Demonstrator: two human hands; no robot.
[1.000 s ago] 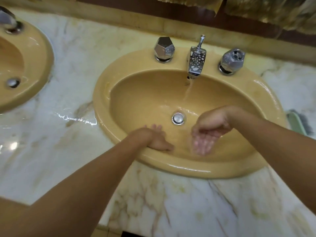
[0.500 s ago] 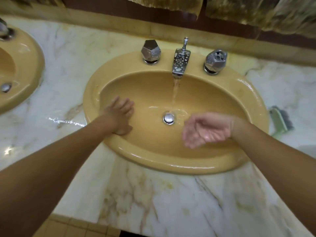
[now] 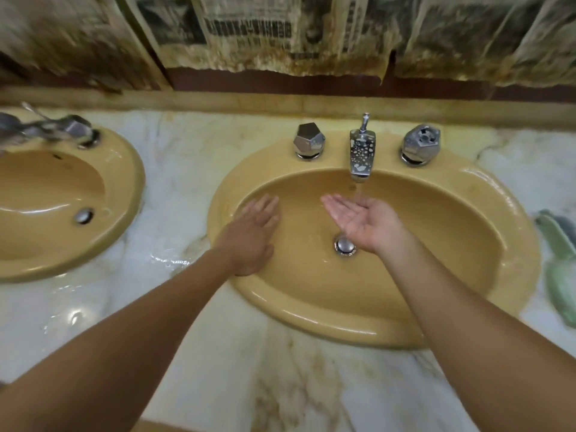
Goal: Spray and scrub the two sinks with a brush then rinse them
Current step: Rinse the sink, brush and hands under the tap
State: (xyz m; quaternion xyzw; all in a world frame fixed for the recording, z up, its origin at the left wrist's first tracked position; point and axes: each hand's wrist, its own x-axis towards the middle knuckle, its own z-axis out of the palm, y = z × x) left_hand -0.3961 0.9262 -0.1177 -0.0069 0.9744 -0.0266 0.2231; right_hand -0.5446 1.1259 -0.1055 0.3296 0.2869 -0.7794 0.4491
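Marble counter (image 3: 311, 385), wet, nearest me; two yellow basins set in it; peeling printed paper on the wall behind.

Item: left hand (image 3: 249, 235). Palm down, fingers straight and loosely spread, lying on the inner left wall of the right sink (image 3: 467, 244). Holds nothing.

Item: right hand (image 3: 364, 219). Palm up, fingers near straight and slightly cupped, under the stream from the spout (image 3: 361, 157), just above the drain (image 3: 345, 245). Holds nothing but water.

Item: brush (image 3: 561, 275). Green, lying on the counter at the far right edge, just beside the sink rim, well apart from both hands; nearer my right hand. I judge scrubbing here is finished and rinsing by hand is under way.

Item: left sink (image 3: 62, 194). Well apart from both hands, across a puddle (image 3: 168, 260) on the counter; its tap is blurred. I cannot tell whether it has been rinsed.

Item: two knobs, left knob (image 3: 308, 140) and right knob (image 3: 420, 145), behind the basin, untouched.

Risks, as I judge them: water scooped from the cupped palm may splash over the rim and add to the puddle; a wet arm swinging right could knock the brush off the counter; the running tap could be left on.
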